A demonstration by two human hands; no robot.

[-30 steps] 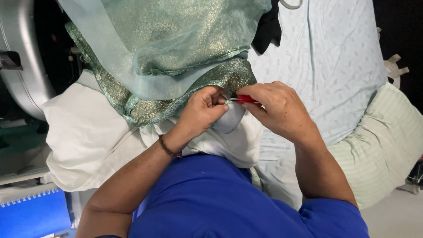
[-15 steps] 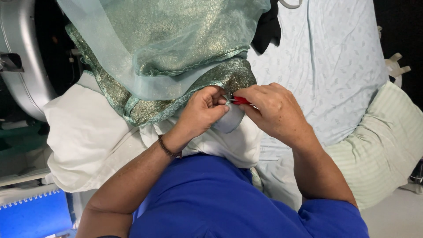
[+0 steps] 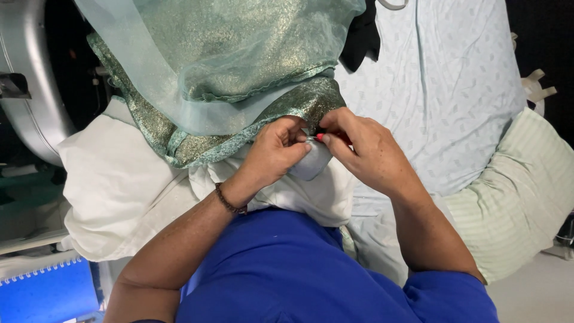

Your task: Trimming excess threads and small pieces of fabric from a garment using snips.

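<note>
The left hand [image 3: 272, 152] pinches the lower hem of a shimmering green-gold brocade fabric [image 3: 239, 66], fingers curled shut on the edge. Touching it, the right hand [image 3: 365, 149] grips a small red-handled tool [image 3: 326, 137] between thumb and forefinger; only a red sliver and a glint of metal show, so its kind is hard to tell. A sheer pale-green net layer [image 3: 179, 72] hangs over the brocade. Beneath lies bunched white cloth [image 3: 113, 185]. To the right are a pale blue patterned sheet [image 3: 454, 90] and a green-striped pillow [image 3: 520, 191], cut off at the frame edge.
</note>
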